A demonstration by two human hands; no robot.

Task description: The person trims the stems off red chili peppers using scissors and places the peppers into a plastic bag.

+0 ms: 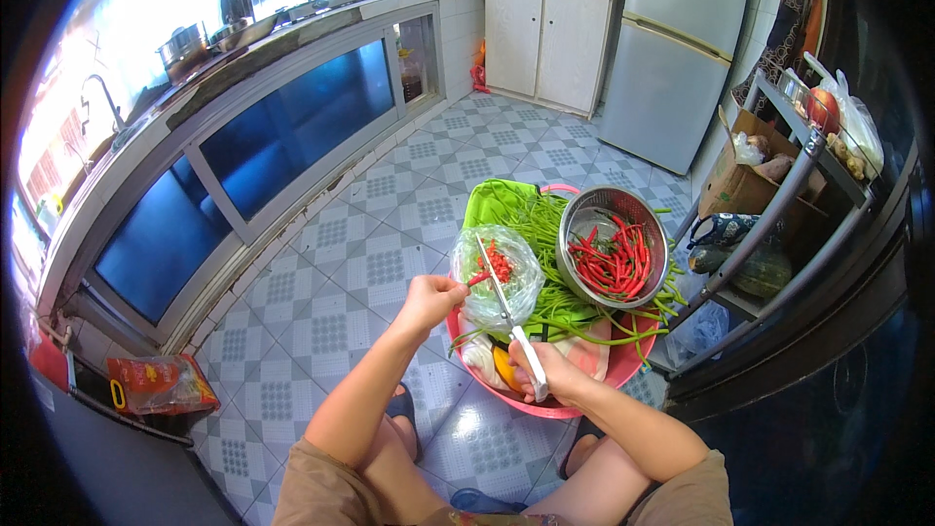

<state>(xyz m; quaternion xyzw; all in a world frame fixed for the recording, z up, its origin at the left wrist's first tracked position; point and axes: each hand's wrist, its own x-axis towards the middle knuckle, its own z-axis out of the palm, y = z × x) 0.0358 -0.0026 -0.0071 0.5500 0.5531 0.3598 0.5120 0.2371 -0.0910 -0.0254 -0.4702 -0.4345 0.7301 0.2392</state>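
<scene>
My left hand (437,301) pinches a red chilli (478,278), whose free end lies against the blades of the scissors. The white-handled scissors (527,361) are in my right hand (551,372), blades pointing up and away over a clear plastic bag (522,292). Chopped red chilli pieces (498,263) sit in the bag, which seems to line a container that I cannot make out. To the right, a perforated steel colander (568,263) holds whole red chillies (617,259).
A pink basin (537,409) below my hands bears long green stalks (562,318) and a bright green cloth or bag (500,201). At right stands a metal rack (774,153) with produce. A red packet (164,385) lies on the tiled floor at left; a fridge (668,80) stands ahead.
</scene>
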